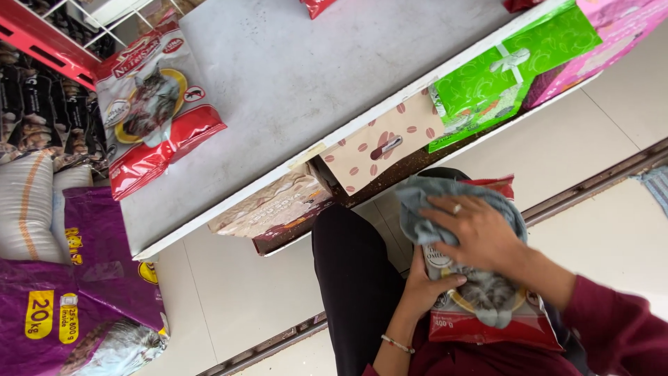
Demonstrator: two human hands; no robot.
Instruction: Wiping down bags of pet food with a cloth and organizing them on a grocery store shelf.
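One head-worn view looks steeply down, close over the lap, shelf edge above.
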